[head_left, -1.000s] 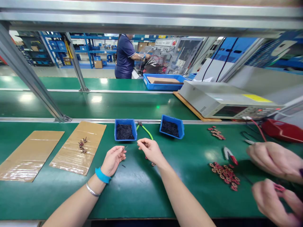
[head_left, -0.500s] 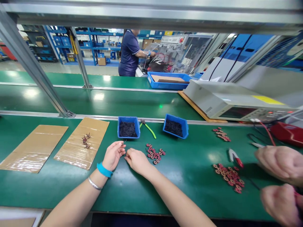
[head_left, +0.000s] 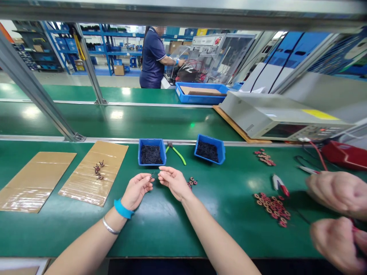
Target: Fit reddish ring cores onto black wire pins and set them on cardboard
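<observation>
My left hand (head_left: 137,190) pinches a small dark wound ring coil (head_left: 152,176) with thin wire legs, between thumb and fingertips. Just right of it, my right hand (head_left: 175,184) has thumb and forefinger closed at the wire's end; whatever is between them is too small to make out. Beyond both hands stands a blue bin (head_left: 151,142) of short black tube pieces (head_left: 151,154). Beside the bin lie green-handled pliers (head_left: 179,154). A group of red-and-black ring coils (head_left: 192,182) is partly covered by my right hand.
Two brown cardboard sheets (head_left: 114,156) lie at left, one bearing several coils with legs (head_left: 99,170). A second blue bin (head_left: 222,152) holds black pieces. At right are ring coils (head_left: 272,208), red-handled cutters (head_left: 280,186), a grey instrument (head_left: 286,114) and a co-worker's hands (head_left: 338,193).
My right hand has risen and shifted right, its fingertips now up at the coil's wire and its hand over part of the coil group. The camera view has shifted slightly.
</observation>
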`<control>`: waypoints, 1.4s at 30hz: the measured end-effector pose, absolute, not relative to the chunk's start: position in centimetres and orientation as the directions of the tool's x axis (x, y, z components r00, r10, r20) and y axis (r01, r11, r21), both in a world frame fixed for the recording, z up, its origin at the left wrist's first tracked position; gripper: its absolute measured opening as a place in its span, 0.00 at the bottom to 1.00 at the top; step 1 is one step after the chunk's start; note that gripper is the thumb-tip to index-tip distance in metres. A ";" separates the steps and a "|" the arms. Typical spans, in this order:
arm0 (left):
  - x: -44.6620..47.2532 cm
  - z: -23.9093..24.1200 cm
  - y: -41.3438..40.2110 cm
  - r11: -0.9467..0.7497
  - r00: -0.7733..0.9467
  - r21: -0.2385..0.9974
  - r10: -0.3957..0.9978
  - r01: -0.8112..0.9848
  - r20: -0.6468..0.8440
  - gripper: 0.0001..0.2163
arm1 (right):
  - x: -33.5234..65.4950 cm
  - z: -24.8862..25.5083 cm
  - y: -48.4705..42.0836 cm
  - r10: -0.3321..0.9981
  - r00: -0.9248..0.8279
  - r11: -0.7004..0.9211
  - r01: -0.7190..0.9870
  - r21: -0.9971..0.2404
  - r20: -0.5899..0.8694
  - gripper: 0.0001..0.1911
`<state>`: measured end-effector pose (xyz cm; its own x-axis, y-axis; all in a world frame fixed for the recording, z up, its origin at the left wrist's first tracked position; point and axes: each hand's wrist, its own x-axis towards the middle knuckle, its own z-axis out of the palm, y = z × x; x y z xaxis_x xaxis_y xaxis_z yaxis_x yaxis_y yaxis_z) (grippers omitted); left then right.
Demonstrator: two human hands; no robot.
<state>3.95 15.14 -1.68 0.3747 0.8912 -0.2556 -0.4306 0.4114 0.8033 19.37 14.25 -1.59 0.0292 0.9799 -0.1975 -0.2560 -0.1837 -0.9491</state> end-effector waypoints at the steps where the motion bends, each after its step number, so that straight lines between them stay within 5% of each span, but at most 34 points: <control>1: 4.0 -1.7 15.1 0.416 0.385 0.806 0.886 -0.420 -0.257 0.15 | 19.3 -1.4 14.1 0.979 0.024 -0.188 -0.301 -0.935 -0.204 0.35; 8: 4.1 -1.8 14.6 0.448 0.456 0.823 0.849 -0.351 -0.268 0.13 | 19.7 -0.6 13.8 0.966 0.026 -0.226 -0.411 -0.883 -0.259 0.31; 25: 4.3 -1.9 14.7 0.445 0.460 0.837 0.845 -0.320 -0.274 0.14 | 19.7 -0.9 13.7 0.993 0.115 -0.014 -0.194 -0.981 -0.037 0.21; 42: 4.2 -1.9 14.6 0.445 0.463 0.838 0.843 -0.314 -0.274 0.14 | 19.8 -1.3 13.6 0.992 0.122 0.037 -0.122 -0.992 0.022 0.20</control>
